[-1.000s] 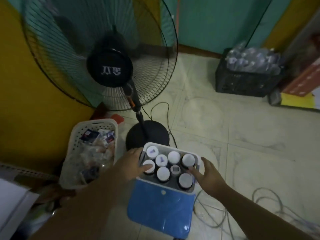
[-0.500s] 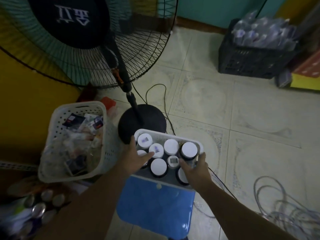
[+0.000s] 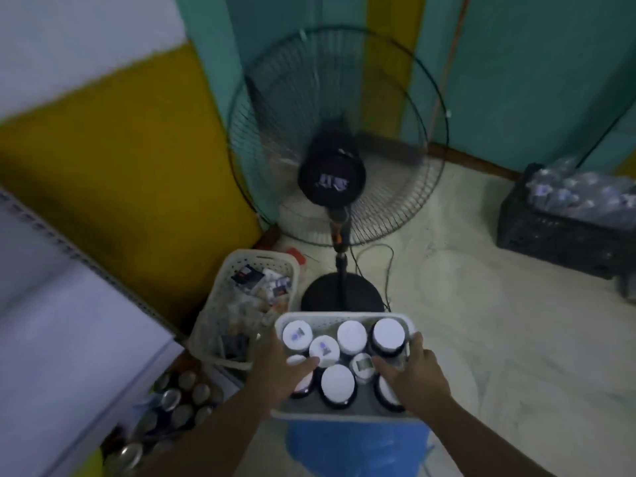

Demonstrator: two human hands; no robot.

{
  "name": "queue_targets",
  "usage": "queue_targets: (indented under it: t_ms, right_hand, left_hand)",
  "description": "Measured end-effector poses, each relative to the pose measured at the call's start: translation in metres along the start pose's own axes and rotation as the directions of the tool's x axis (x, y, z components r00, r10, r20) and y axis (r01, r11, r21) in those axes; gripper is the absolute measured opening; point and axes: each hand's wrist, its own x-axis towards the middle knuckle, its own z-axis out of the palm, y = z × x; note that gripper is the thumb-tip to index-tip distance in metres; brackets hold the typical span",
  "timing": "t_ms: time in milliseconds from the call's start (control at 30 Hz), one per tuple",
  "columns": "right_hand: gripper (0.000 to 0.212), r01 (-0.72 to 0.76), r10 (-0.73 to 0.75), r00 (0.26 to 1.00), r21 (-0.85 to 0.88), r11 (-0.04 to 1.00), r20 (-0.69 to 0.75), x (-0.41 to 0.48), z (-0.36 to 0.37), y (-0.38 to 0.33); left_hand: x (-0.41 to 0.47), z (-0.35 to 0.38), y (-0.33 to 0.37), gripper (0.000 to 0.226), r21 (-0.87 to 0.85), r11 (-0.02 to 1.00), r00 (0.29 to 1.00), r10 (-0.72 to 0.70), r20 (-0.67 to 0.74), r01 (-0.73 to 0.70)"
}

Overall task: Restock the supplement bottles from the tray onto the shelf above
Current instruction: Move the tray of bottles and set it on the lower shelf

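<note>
At the near left, a white shelf unit (image 3: 62, 339) runs out of view, blurred. Drink cans (image 3: 173, 401) lie packed together below its edge. Behind them is a wall painted yellow low down and white higher up.

Just right of the cans, a white perforated basket (image 3: 220, 325) stands on the floor, full of small packets. The left hand (image 3: 278, 368) grips the left wall of the tray (image 3: 344, 316). Its thumb lies across a lid inside and its fingers are hidden on the outer side.

The tray is a white perforated tub at the near centre, just right of the basket. It holds the supplement bottles (image 3: 351, 337), dark jars standing upright with white lids. Eight lids show, and two of them are partly under the hands. The right hand (image 3: 414, 376) clasps the tray's right wall, with the thumb reaching in over the lids and a finger stretched along the rim.

A blue stool (image 3: 354, 445) sits under the tray's near edge. Whether the tray rests on it cannot be told.

Beyond the tray is a pedestal fan (image 3: 331, 180), its round black base just past the far rim and its cage against a teal wall. At the far right, well apart from all this, a black crate (image 3: 550, 235) on the tiled floor carries wrapped water bottles (image 3: 581, 194).
</note>
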Motion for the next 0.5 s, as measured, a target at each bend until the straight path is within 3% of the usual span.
queue_targets:
  t_ms: [233, 400, 500]
  right_hand:
    - [0.097, 0.314, -0.297, 0.945, -0.128, 0.941, 0.134, -0.062, -0.022, -0.134]
    - [0.072, 0.563, -0.525, 0.805, -0.079, 0.822, 0.275, -0.117, 0.007, -0.226]
    - [0.066, 0.641, -0.588, 0.734, -0.061, 0.765, 0.34, -0.142, 0.034, -0.271]
  left_hand:
    - [-0.092, -0.128, 0.027, 0.086, -0.005, 0.992, 0.958, -0.125, -0.259, 0.128]
    - [-0.157, -0.21, 0.02, 0.097, -0.123, 0.944, 0.841, -0.329, -0.43, 0.306]
    - [-0.19, -0.246, -0.003, 0.098, -0.176, 0.929, 0.794, -0.371, -0.482, 0.327]
